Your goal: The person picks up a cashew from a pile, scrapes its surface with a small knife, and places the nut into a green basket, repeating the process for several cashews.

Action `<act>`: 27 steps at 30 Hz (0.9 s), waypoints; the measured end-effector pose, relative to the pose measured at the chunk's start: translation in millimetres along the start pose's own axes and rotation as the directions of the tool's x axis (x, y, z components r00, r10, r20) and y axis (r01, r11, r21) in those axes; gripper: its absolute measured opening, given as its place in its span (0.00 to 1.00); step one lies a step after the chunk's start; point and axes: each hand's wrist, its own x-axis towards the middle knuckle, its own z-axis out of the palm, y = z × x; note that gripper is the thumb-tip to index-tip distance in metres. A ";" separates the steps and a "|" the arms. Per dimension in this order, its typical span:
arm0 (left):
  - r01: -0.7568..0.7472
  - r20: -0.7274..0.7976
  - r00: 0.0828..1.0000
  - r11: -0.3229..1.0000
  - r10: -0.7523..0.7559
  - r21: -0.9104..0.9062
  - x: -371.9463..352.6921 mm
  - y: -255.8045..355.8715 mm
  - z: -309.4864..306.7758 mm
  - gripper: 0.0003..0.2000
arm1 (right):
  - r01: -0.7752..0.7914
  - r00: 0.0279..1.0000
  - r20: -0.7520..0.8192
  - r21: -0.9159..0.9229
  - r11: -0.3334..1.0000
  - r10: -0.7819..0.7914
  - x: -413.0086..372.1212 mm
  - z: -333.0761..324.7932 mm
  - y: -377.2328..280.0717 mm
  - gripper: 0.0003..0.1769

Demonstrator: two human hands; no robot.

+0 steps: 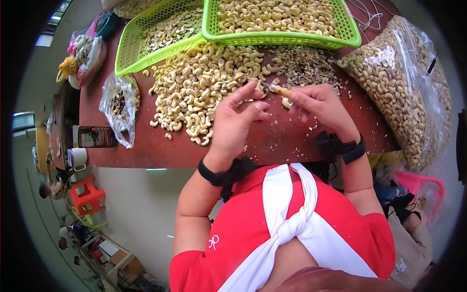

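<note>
My right hand (316,106) grips a small knife by its wooden handle (283,91), the thin dark tip pointing left toward my other hand. Close by on the left, my left hand (237,119) has its fingers apart and slightly curled, with nothing plainly held in them. Its fingertips are near the right edge of a large heap of pale cashews (194,82). A few loose cashews (287,102) lie just below the knife. Behind my right hand, a pile of brown skin flakes and bits (304,68) is spread on the dark red table (277,146).
Two green plastic baskets (282,39) of cashews stand at the back. A big clear bag of cashews (399,92) leans at the right. On the left are a small plastic bag (118,109), a phone-like dark object (97,136), a white mug (78,156) and a red stool (87,195).
</note>
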 end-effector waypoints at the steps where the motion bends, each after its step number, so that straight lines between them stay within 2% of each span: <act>1: -0.039 -0.031 0.999 0.990 0.043 0.137 4.8 1.9 -6.1 0.15 | 0.000 1.000 -0.002 0.003 1.000 0.000 -1.6 -5.2 -0.7 0.14; 2: -0.069 -0.078 0.992 0.946 0.099 0.318 10.8 -0.1 -12.7 0.13 | 0.003 1.000 -0.015 -0.016 1.000 -0.003 -2.6 -10.3 -1.2 0.14; 3: -0.067 -0.079 0.992 0.945 0.097 0.320 16.7 -2.7 -15.3 0.13 | 0.007 1.000 -0.028 -0.035 0.999 -0.008 -4.1 -15.2 -1.8 0.14; 4: -0.208 0.001 0.964 0.750 0.266 0.628 22.5 -4.8 -17.1 0.12 | -0.025 0.999 -0.035 -0.060 0.998 0.023 -7.0 -20.3 -3.0 0.14; 5: -0.313 0.133 0.910 0.439 0.392 0.842 27.6 -5.2 -17.4 0.11 | -0.022 0.999 -0.032 -0.059 0.998 0.020 -6.6 -22.6 0.0 0.14; 6: -0.318 0.154 0.902 0.381 0.403 0.868 30.7 -7.7 -9.6 0.09 | -0.032 0.999 -0.021 -0.083 0.996 0.030 -5.5 -24.0 5.1 0.14; 7: -0.312 0.147 0.902 0.378 0.406 0.872 32.1 -12.0 -1.2 0.09 | -0.042 0.999 -0.009 -0.106 0.994 0.041 -4.5 -24.8 9.9 0.14; 9: -0.302 0.235 0.882 0.106 0.408 0.947 34.9 -19.1 11.3 0.07 | -0.017 1.000 0.002 -0.125 0.992 0.018 -3.4 -25.1 18.3 0.14; 11: -0.271 0.267 0.892 -0.041 0.366 0.962 41.1 -26.6 10.0 0.08 | 0.026 0.999 0.046 -0.136 0.990 -0.020 -1.4 -21.1 20.9 0.14; 12: -0.280 0.293 0.881 -0.088 0.372 0.956 43.4 -27.4 8.3 0.07 | -0.001 1.000 0.015 -0.078 0.997 0.002 -2.8 -20.6 20.3 0.14; 13: -0.298 0.296 0.874 -0.054 0.386 0.953 41.6 -26.1 7.6 0.07 | -0.030 0.999 -0.018 -0.021 0.999 0.029 -3.9 -21.4 20.3 0.13; 15: -0.393 0.310 0.819 0.078 0.482 0.916 33.4 -16.5 3.5 0.07 | -0.029 0.999 -0.020 -0.016 0.999 0.029 -5.0 -27.9 22.6 0.13; 16: -0.378 0.300 0.818 0.067 0.491 0.923 28.2 -7.6 0.6 0.07 | -0.039 0.998 -0.056 -0.014 0.999 0.038 -4.4 -31.3 23.2 0.13; 17: -0.389 0.213 0.834 0.270 0.509 0.880 20.4 2.4 -3.7 0.07 | -0.030 0.999 -0.039 -0.013 0.999 0.030 -4.9 -33.0 23.9 0.13; 18: -0.394 0.127 0.851 0.461 0.509 0.795 13.1 10.6 -10.8 0.07 | -0.024 0.996 -0.087 0.012 1.000 0.024 -5.8 -33.9 24.7 0.13; 19: -0.421 0.077 0.796 0.459 0.600 0.782 6.3 18.3 -22.9 0.07 | -0.016 0.990 -0.137 0.038 0.999 0.021 -6.3 -34.7 25.2 0.14; 20: -0.389 -0.037 0.768 0.512 0.640 0.766 -3.8 28.4 -34.2 0.06 | -0.011 0.987 -0.158 0.040 0.999 0.017 -6.6 -35.4 25.2 0.14; 21: -0.377 -0.120 0.702 0.510 0.702 0.773 -10.7 38.3 -48.2 0.06 | -0.007 0.989 -0.150 0.042 0.999 0.014 -6.2 -35.2 24.6 0.14; 22: -0.329 -0.177 0.614 0.454 0.769 0.828 -13.6 46.7 -69.5 0.06 | 0.010 0.986 -0.167 0.033 0.999 -0.005 -6.0 -34.7 23.9 0.14; 23: -0.265 -0.234 0.507 0.409 0.829 0.873 -12.9 55.6 -93.7 0.05 | 0.027 0.983 -0.184 0.022 0.999 -0.022 -5.1 -34.6 24.2 0.13; 24: -0.170 -0.326 0.411 0.423 0.851 0.890 -10.7 68.1 -115.6 0.05 | 0.043 0.982 -0.183 -0.010 0.999 -0.044 -2.9 -35.4 26.5 0.13; 25: -0.060 -0.248 0.322 0.282 0.914 0.958 -5.8 84.1 -139.5 0.07 | 0.042 0.983 -0.181 -0.010 0.999 -0.043 -1.3 -31.9 24.2 0.13; 26: -0.028 -0.303 0.305 0.326 0.903 0.945 3.8 90.0 -177.1 0.12 | 0.037 0.982 -0.187 -0.016 0.999 -0.040 -1.5 -28.0 20.8 0.13; 27: 0.076 -0.280 0.335 0.270 0.900 0.960 3.4 96.9 -190.2 0.17 | 0.028 0.981 -0.194 -0.023 0.999 -0.032 -3.4 -24.3 18.9 0.13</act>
